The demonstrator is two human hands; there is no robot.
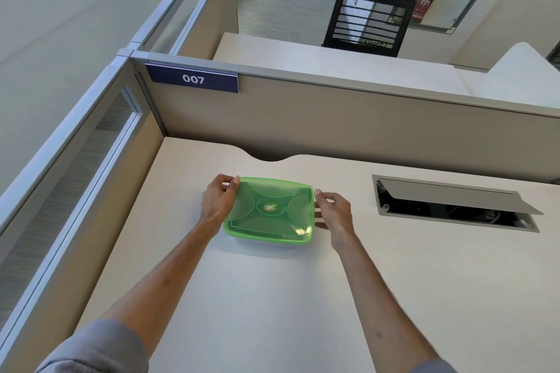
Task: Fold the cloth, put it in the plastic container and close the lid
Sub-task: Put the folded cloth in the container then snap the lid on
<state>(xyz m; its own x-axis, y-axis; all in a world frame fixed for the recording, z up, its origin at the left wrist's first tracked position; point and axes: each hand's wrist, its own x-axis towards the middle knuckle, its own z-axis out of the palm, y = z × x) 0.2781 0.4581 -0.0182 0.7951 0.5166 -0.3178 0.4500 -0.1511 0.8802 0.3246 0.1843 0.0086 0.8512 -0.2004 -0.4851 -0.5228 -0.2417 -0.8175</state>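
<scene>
A plastic container with a translucent green lid [269, 209] sits on the white desk [272, 297], lid on top and lying flat. My left hand [218, 201] pinches the lid's far left corner between thumb and fingers. Beside the container's right edge is my right hand [333, 210], fingers apart, with the index fingertip at the far right corner. I cannot tell whether the other fingers touch the rim. The cloth is not visible; the lid is too cloudy to show what is inside.
A cable hatch [454, 206] with its grey flap raised lies in the desk to the right. Beige partition walls [333, 121] close off the back and left, with a blue "007" sign [193, 79]. A black mesh chair [368, 20] stands beyond.
</scene>
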